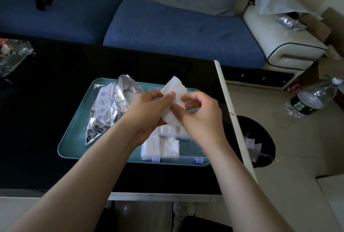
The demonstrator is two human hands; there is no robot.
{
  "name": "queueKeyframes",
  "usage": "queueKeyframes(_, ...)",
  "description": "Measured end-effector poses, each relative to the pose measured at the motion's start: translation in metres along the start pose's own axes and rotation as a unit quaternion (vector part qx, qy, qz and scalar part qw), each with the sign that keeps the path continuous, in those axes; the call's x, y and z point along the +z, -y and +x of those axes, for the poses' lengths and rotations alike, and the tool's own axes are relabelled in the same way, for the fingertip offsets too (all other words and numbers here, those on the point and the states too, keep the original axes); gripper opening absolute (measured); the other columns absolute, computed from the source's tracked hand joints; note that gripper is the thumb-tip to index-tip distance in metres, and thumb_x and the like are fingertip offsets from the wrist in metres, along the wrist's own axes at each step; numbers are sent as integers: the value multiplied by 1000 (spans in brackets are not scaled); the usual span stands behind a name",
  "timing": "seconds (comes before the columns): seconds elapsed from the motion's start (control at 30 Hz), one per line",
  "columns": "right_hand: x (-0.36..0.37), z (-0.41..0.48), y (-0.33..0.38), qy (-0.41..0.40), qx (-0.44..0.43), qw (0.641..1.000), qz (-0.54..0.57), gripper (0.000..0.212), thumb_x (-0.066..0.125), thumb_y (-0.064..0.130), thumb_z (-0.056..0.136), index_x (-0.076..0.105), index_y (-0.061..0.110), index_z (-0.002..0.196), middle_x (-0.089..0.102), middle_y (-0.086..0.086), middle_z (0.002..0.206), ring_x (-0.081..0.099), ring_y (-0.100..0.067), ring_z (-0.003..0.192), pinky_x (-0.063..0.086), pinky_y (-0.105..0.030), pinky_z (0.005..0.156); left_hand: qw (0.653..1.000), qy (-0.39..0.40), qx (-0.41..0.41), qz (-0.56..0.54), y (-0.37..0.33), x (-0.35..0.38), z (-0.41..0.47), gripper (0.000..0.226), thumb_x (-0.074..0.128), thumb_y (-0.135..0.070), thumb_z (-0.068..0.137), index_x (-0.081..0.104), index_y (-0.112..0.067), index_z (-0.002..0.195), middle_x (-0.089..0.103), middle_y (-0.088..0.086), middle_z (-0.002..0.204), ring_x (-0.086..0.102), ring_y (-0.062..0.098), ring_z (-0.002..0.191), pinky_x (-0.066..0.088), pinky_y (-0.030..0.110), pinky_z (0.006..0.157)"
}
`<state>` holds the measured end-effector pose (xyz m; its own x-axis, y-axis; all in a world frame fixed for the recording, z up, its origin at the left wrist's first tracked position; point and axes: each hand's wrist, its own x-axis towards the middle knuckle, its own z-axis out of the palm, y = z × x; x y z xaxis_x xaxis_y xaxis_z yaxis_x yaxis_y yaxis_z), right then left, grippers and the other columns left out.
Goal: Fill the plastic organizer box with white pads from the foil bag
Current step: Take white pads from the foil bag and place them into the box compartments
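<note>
Both hands hold a small stack of white pads [174,90] above the teal tray [74,138]. My left hand [149,107] grips the stack from the left, thumb on top. My right hand [201,114] pinches its right edge with curled fingers. Under the hands lies the clear plastic organizer box [188,152] with blue latches; its near-left compartments hold white pads [162,147], and the near-right one shows the tray through it. The crumpled foil bag [109,108] lies open on the tray's left half, mouth toward the far side.
The tray sits on a black table [37,120] whose white edge runs along the right. A black waste bin [258,142] with white scraps stands beside it. A plastic bottle [312,99] lies on the floor. A glass dish [13,54] sits far left. Blue sofa behind.
</note>
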<state>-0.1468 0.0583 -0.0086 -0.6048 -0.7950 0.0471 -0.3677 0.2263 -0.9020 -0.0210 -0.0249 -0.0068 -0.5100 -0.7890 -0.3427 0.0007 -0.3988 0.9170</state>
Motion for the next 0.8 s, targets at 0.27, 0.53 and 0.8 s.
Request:
queueKeyframes(0.27,-6,4,5,98,124,974,162,48,79,22,94,57,35,134,69,7,118,70,-11,103,56,-19,63,999,50,-3,14,-3,-3,-2,26,57,6,100,69,-2,122,78,19,110,77,34,102,64,44,89)
queueKeyframes(0.53,-6,6,-1,68,126,974,176,13,66,29,104,75,31,113,78,8,101,74,-8,91,60,-24,73,989,31,40,138,-1,-3,-3,44,65,18,83,69,-8,119,78,1,81,78,27,89,64,46,89)
queueKeyframes(0.8,-7,11,-1,-70,32,978,195,14,66,19,104,79,25,105,80,5,94,75,-9,88,63,-28,78,984,2,12,179,2,-4,-3,33,64,13,88,77,-6,111,81,11,96,79,27,94,63,46,93)
